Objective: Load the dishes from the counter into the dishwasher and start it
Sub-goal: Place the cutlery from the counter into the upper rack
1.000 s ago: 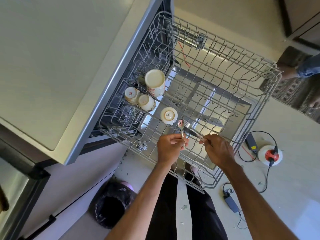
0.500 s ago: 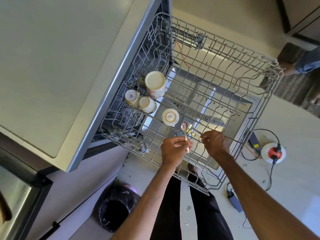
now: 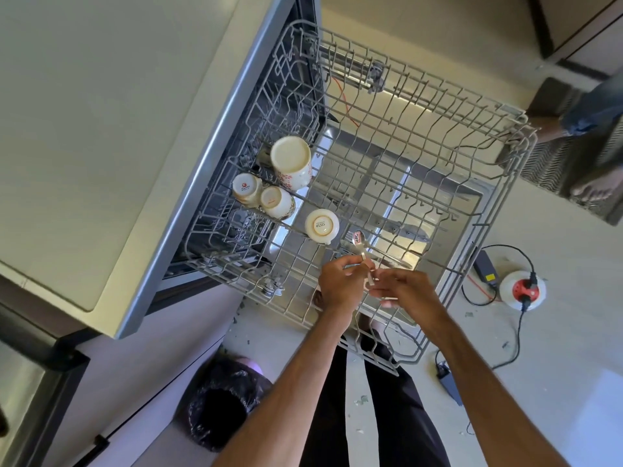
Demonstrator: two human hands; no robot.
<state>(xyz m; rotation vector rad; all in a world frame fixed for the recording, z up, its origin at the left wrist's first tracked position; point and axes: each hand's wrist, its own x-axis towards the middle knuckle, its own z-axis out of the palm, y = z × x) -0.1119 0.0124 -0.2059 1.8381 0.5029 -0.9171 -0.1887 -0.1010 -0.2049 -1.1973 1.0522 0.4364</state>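
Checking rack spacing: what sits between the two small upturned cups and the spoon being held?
In the head view, one upturned cup marked SISTA stands there on the rack, near the spoon.

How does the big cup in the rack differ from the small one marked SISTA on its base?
The big cup is taller and wider than the small cup. The big cup's base is plain and its side red-patterned; the small cup's base bears printed lettering. Both are cream and sit upside down.
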